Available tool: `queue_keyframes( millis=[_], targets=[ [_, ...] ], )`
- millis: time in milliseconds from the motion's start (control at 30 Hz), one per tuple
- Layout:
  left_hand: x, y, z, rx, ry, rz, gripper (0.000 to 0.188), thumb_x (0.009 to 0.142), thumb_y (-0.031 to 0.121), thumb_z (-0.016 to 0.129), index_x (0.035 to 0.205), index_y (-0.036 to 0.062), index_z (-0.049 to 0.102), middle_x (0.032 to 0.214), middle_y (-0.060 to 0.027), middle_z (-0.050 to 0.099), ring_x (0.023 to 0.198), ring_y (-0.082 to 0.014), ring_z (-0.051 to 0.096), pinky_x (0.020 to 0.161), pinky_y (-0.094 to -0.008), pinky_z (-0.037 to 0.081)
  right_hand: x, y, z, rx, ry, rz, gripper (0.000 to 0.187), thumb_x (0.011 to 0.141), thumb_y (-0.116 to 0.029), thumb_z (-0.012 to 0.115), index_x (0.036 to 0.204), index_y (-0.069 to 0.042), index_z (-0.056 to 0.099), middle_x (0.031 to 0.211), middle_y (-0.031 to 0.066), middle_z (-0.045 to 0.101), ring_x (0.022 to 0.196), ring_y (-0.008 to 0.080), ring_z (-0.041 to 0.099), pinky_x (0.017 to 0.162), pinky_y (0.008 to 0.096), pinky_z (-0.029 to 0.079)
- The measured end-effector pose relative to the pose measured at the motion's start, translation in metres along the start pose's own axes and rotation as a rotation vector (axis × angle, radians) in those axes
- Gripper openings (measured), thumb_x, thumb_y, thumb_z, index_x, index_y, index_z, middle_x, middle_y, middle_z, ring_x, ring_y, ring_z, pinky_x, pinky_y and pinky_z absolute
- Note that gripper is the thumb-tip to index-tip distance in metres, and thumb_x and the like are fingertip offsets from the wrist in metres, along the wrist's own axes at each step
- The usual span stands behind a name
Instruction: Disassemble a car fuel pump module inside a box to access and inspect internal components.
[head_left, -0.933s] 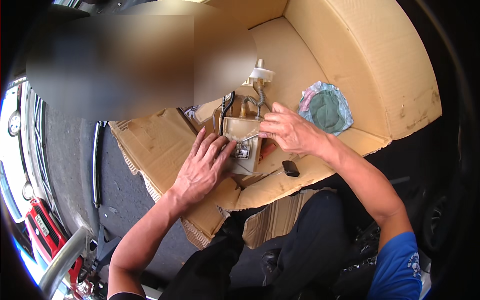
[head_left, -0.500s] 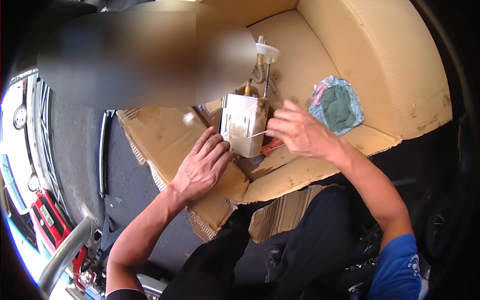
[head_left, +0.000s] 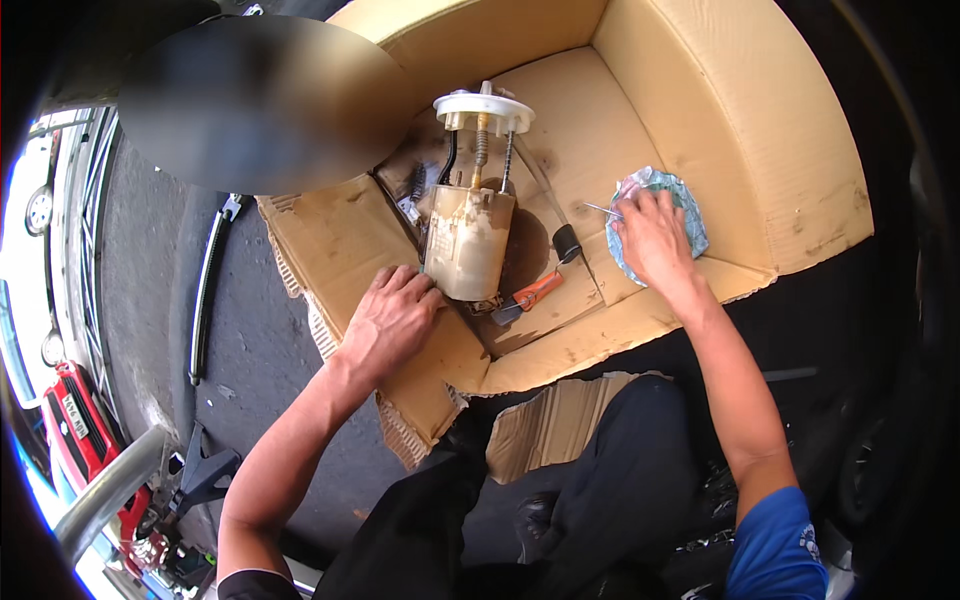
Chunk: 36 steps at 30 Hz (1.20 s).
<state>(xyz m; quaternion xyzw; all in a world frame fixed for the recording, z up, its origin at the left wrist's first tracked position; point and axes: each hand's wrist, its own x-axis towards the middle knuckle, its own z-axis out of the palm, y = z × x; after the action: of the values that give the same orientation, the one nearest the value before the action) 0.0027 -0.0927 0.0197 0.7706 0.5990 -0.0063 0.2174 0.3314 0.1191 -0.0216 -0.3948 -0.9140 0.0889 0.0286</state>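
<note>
The right hand [head_left: 655, 235] is being moved away from the pump unit [head_left: 468, 240] and is now being placed over the round cloth bundle [head_left: 697, 228]; the slim metal tool [head_left: 600, 210], which was being pointed at the unit's side a moment ago, is being carried along. The unit itself is being shown from another side: a rounded, stained wall is being presented in place of the flat slotted face. The small black block [head_left: 566, 244], hidden in the preceding frame, is being revealed to the right of the unit. By this, the work with the tool on the unit's side is apparently being interrupted.

The right hand is being kept closed on the tool, whose tip is being left sticking out to the left between thumb and fingers; whether the cloth is also being gripped cannot be told. The left hand [head_left: 388, 318] is being held with loosely bent fingers at the unit's lower left side; whether the unit is being gripped or merely steadied cannot be told.

The unit is being held nearly upright within the cardboard box [head_left: 710, 120], its white flange [head_left: 487, 105] uppermost. The orange-handled tool [head_left: 540, 290] is being left lying beside its base.
</note>
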Motion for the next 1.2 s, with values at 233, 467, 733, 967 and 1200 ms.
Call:
queue_keyframes(
  millis=[233,467,733,967,1200],
  targets=[
    [-0.002,0.003,0.003,-0.037,0.057,-0.045,0.02,0.1,0.023,0.071,0.106,0.0044,0.075,0.105,-0.0104,0.07,0.113,-0.0315,0.063,0.105,-0.0451,0.049,-0.036,-0.13,0.028,0.771,-0.566,0.314,0.037,0.099,-0.02,0.073,0.125,0.005,0.068,0.103,0.0274,0.074,0.098,0.0476,0.073,0.092,0.0519,0.058],
    [0.003,0.016,0.019,-0.173,0.199,-0.091,0.018,0.1,0.023,0.071,0.102,0.0053,0.077,0.104,-0.0105,0.07,0.107,-0.0333,0.064,0.098,-0.046,0.052,-0.041,-0.174,0.071,1.162,-0.473,0.749,0.039,0.092,-0.01,0.075,0.127,0.004,0.063,0.091,0.0188,0.076,0.075,0.0268,0.078,0.059,0.0424,0.059],
    [0.005,0.015,0.017,-0.47,0.386,-0.127,0.018,0.1,0.018,0.07,0.105,0.0024,0.077,0.105,-0.0147,0.072,0.106,-0.0372,0.067,0.097,-0.0474,0.054,-0.056,-0.148,0.074,0.905,-0.342,0.512,0.03,0.088,-0.013,0.076,0.112,0.004,0.071,0.087,0.0145,0.074,0.066,0.0208,0.072,0.057,0.0387,0.056],
    [-0.001,0.009,0.018,-0.565,0.365,-0.174,0.02,0.103,0.018,0.067,0.108,0.0006,0.076,0.11,-0.0185,0.072,0.108,-0.0404,0.069,0.098,-0.0492,0.055,-0.051,-0.157,-0.018,1.044,-0.639,0.645,0.025,0.099,-0.015,0.075,0.116,0.002,0.069,0.076,0.001,0.061,0.058,0.0098,0.055,0.05,0.0277,0.042],
    [0.0,0.013,-0.001,-0.766,0.378,-0.361,0.031,0.108,0.026,0.066,0.123,0.0007,0.076,0.124,-0.0201,0.072,0.117,-0.0401,0.07,0.102,-0.0473,0.055,-0.054,-0.146,-0.07,1.142,-0.57,0.664,0.025,0.102,-0.016,0.076,0.116,0.001,0.064,0.082,0.0015,0.063,0.055,0.0066,0.053,0.046,0.0235,0.04]
  ],
)
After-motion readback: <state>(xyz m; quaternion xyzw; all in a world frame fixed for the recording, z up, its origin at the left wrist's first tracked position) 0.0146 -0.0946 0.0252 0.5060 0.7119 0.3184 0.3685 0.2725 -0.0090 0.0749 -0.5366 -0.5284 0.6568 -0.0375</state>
